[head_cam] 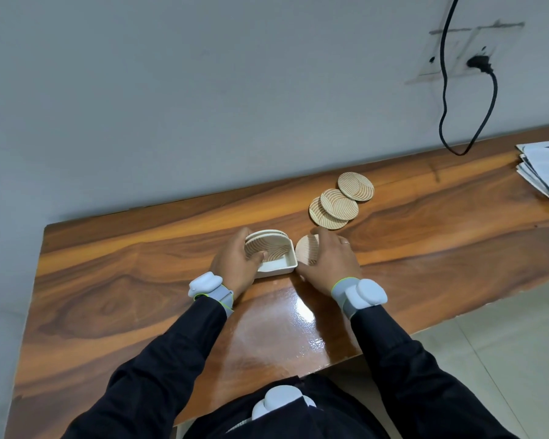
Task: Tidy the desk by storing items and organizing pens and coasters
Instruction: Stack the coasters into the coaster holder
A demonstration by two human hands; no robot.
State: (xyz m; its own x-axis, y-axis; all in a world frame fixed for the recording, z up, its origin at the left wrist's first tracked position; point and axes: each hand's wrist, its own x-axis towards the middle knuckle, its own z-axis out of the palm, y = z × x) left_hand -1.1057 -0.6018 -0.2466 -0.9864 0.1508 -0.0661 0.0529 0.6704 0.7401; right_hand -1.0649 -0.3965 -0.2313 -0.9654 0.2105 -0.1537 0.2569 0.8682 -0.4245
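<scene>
1. While it runs wide across the scene against a grey wall, the wooden desk (140, 280) carries every item, with a glossy sheen at its near edge.
2. A stack of papers (545, 172) lies at the far right of the desk, partly cut off by the frame.
3. A black cable (488, 106) hangs from a wall socket (450, 55) above the right part of the desk, its loop dipping close to the far edge.
4. A white holder (279, 269), an open tray-like container, sits near the middle of the desk. Several round patterned standing coasters (270, 248) lean on edge in its far part, and its white floor shows in the near part.
5. The left grip (235, 264) is curled round those coasters, thumb on the front face and fingers behind.
6. Three loose coasters (339, 204) lie flat and overlapping, farther right and beyond the holder.
7. The right grip (330, 264) pinches a single coaster (306, 250) upright just right of the holder; whether it touches the holder's wall I cannot tell.
</scene>
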